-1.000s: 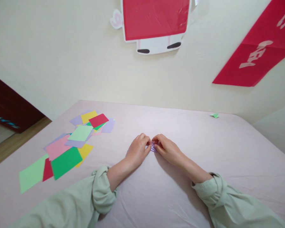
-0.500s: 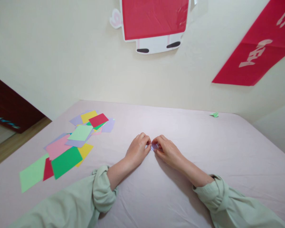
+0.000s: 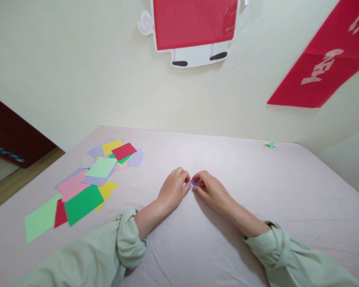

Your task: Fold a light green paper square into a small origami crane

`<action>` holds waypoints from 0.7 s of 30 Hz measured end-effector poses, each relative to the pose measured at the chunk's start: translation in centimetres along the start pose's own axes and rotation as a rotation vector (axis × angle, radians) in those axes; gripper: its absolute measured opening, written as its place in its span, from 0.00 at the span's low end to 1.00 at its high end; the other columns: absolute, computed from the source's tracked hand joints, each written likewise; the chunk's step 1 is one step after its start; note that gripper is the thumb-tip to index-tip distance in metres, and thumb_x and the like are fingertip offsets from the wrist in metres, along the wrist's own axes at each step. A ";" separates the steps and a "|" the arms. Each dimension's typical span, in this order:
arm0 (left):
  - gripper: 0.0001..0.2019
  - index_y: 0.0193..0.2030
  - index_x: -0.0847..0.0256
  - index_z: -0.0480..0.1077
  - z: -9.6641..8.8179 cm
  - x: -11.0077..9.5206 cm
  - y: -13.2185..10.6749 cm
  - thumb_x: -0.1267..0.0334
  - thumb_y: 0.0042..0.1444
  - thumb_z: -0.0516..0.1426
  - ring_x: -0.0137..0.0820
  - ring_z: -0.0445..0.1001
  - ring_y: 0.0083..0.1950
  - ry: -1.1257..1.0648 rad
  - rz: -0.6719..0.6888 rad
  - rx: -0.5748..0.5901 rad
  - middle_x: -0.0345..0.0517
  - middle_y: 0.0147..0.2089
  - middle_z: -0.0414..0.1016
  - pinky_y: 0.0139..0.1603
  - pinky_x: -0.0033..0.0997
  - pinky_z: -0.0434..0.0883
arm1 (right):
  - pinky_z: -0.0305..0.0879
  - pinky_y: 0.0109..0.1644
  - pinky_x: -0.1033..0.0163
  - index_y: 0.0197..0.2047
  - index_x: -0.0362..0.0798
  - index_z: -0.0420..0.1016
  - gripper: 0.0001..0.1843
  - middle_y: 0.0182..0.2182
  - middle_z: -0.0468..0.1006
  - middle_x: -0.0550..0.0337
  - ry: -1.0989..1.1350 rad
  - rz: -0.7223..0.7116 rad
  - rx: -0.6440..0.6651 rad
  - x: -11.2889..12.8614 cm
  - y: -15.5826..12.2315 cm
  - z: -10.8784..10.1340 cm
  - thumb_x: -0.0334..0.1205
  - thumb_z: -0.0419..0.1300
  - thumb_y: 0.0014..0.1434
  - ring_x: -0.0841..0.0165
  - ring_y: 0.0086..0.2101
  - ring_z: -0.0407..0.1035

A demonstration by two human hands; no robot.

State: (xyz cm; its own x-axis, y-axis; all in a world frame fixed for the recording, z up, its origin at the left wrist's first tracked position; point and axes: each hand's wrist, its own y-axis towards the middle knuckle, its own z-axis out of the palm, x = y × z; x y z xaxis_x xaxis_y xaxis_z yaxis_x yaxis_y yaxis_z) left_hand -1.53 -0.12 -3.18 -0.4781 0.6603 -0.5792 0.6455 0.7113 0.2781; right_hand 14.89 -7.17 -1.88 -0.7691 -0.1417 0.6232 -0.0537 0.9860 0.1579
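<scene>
A small piece of purple paper (image 3: 192, 185) shows between my two hands at the middle of the table, mostly hidden by fingers. My left hand (image 3: 175, 185) pinches it from the left side, thumb and fingertips together. From the right, my right hand (image 3: 212, 188) pinches the same paper, its fingers curled over it. Both hands are low over the pale pink cloth (image 3: 179, 247), fingertips almost meeting. How the paper is folded cannot be made out.
Coloured paper sheets lie overlapping on the left, among them a green sheet (image 3: 83, 204), a pink sheet (image 3: 73, 185) and a red sheet (image 3: 124, 151). A small folded light green paper (image 3: 270, 144) sits near the far right edge. Behind the table stands a wall (image 3: 122, 87) with red decorations.
Both hands stay in nearly the same place on the purple paper. The right fingers have shifted very slightly; a little more of the paper shows.
</scene>
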 end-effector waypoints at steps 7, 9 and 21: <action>0.04 0.33 0.59 0.66 0.0 -0.2 0.1 0.72 0.56 0.55 0.33 0.67 0.41 0.015 -0.007 -0.003 0.43 0.37 0.68 0.43 0.34 0.66 | 0.58 0.39 0.62 0.41 0.49 0.68 0.09 0.37 0.72 0.58 -0.108 -0.017 0.000 0.6 0.0 0.0 0.29 0.58 0.56 0.67 0.36 0.66; 0.04 0.33 0.59 0.65 0.0 -0.1 0.0 0.72 0.56 0.55 0.33 0.67 0.41 0.014 -0.004 -0.006 0.43 0.37 0.68 0.43 0.34 0.66 | 0.59 0.39 0.62 0.41 0.49 0.68 0.09 0.37 0.71 0.58 -0.103 -0.019 0.003 0.6 0.0 -0.1 0.29 0.57 0.56 0.67 0.35 0.66; 0.05 0.32 0.59 0.64 -0.2 -0.2 0.0 0.72 0.56 0.54 0.33 0.68 0.40 -0.055 -0.048 -0.022 0.42 0.36 0.66 0.42 0.34 0.66 | 0.59 0.39 0.62 0.41 0.49 0.68 0.08 0.38 0.72 0.58 -0.118 0.003 -0.031 1.1 0.0 0.0 0.33 0.60 0.57 0.68 0.34 0.66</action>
State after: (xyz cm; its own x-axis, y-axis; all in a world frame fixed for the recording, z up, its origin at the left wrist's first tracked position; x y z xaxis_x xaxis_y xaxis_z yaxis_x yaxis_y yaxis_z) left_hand -1.57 -0.21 -2.95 -0.4744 0.6111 -0.6337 0.6087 0.7477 0.2653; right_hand 13.98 -7.33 -1.20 -0.8389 -0.1256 0.5296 -0.0329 0.9829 0.1810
